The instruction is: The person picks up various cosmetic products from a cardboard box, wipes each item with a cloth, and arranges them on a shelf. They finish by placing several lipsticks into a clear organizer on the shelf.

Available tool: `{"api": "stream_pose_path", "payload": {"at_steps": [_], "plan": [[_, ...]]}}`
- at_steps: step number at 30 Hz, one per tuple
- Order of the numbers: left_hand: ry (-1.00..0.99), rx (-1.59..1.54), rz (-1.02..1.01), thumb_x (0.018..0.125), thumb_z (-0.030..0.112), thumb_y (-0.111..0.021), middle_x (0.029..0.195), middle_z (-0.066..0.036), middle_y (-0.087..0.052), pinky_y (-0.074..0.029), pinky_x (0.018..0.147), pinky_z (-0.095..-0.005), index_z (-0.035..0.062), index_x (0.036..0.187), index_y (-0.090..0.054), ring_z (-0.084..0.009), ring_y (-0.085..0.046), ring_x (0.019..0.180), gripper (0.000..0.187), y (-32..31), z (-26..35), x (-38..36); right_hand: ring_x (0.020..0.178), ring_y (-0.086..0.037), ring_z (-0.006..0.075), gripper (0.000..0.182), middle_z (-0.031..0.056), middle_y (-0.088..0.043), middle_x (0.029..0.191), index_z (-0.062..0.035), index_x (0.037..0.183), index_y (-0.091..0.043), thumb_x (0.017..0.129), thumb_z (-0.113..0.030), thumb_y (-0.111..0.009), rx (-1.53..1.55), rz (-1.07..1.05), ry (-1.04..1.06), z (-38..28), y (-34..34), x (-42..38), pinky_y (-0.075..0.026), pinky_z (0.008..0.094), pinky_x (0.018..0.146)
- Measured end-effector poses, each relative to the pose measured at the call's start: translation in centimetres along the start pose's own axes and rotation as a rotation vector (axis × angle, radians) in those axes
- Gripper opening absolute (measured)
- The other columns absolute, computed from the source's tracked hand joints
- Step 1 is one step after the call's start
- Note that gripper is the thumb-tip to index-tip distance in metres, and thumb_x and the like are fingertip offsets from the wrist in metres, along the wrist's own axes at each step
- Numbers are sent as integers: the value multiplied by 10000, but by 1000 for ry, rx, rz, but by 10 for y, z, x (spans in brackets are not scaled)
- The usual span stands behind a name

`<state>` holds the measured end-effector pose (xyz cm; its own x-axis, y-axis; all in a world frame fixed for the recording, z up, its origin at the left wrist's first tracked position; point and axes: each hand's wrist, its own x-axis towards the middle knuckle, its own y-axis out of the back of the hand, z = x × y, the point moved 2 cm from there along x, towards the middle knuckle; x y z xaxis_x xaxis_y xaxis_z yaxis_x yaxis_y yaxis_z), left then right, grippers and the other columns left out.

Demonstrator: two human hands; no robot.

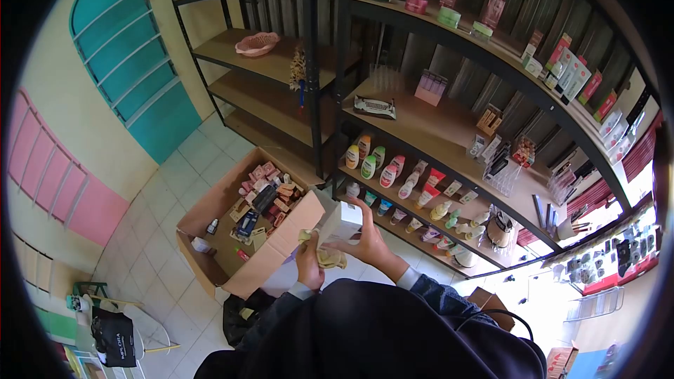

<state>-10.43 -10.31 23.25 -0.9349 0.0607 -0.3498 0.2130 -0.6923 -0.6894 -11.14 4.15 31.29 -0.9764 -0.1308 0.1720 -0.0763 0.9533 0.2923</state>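
Observation:
A white box (342,222) is held in front of my body, beside the large cardboard carton. My right hand (372,242) wraps round its right side and lower edge. My left hand (309,263) is closed on a yellowish cloth (331,258), which hangs against the lower left of the box. Just left of my hands stands the open cardboard carton (270,260), with many small packages (263,200) heaped inside.
Dark-framed shelves (414,123) with bottles, jars and small boxes rise ahead and to the right. A pink basket (258,44) sits on the left shelf unit. A black bag (242,316) lies below the carton. A chair (133,323) stands at lower left.

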Motion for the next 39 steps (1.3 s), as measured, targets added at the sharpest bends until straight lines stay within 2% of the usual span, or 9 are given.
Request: {"api": "stream_pose_path", "payload": {"at_steps": [6,10,11,13,16,19,26,35,39], "plan": [[-157,75,-14,824,182,-611,740,-57,-581,-472,561,-253,36,795,-526,-134,-556,632,171,6,43,25,949,-581,242,760,172,-563,1052,-20,1226,-305,629,-116,-766,-219,402,-6,40,52,87,-501,329,753],[-259,336,54,812,101,-606,971,-92,-549,-459,742,-268,51,951,-525,-153,-542,859,168,51,75,53,935,-590,223,575,155,-599,1003,3,1146,-418,655,-59,-712,-307,684,4,75,130,167,-484,322,762],[-316,430,60,798,66,-603,1063,-105,-499,-437,797,-282,72,1074,-469,-171,-509,945,306,54,89,57,930,-590,219,549,148,-601,997,4,1132,-435,656,-52,-705,-285,722,36,80,141,183,-481,322,769],[-383,518,87,785,31,-600,1155,-117,-449,-415,851,-296,93,1197,-412,-188,-475,1030,457,60,116,64,925,-586,260,584,157,-580,1030,-7,1138,-436,625,-43,-714,-289,733,39,69,144,208,-462,348,801],[-337,517,111,746,-19,-588,1256,-130,-369,-384,914,-329,142,1373,-82,-243,-421,1122,821,82,149,81,941,-580,234,569,153,-567,1051,14,1149,-417,661,-41,-705,-123,599,102,33,114,245,-471,329,800],[-379,617,237,744,-12,-588,1256,-137,-372,-387,912,-326,107,1356,-134,-240,-429,1114,771,94,175,95,957,-564,209,592,136,-539,1075,22,1180,-380,690,-36,-708,178,385,160,-10,65,279,-469,317,815],[-260,277,280,762,12,-544,1241,-141,-398,-395,908,-321,59,1299,-262,-236,-449,1092,608,132,207,130,1021,-517,217,590,140,-510,1114,-32,1206,-374,712,-56,-696,191,254,259,-18,-24,401,-428,325,867],[-400,211,630,722,-9,-537,1226,-132,-411,-404,895,-311,52,1302,-258,-233,-461,1074,646,168,222,115,967,-527,222,607,131,-512,1079,-17,1168,-392,671,-96,-730,-105,386,162,49,-66,567,-434,312,817],[-473,268,829,693,-5,-564,1184,-126,-443,-421,877,-300,26,1287,-285,-220,-480,1051,657,174,220,94,1043,-493,240,620,156,-493,1148,27,1164,-391,660,-90,-732,-220,355,167,147,-54,672,-397,321,897]]}}
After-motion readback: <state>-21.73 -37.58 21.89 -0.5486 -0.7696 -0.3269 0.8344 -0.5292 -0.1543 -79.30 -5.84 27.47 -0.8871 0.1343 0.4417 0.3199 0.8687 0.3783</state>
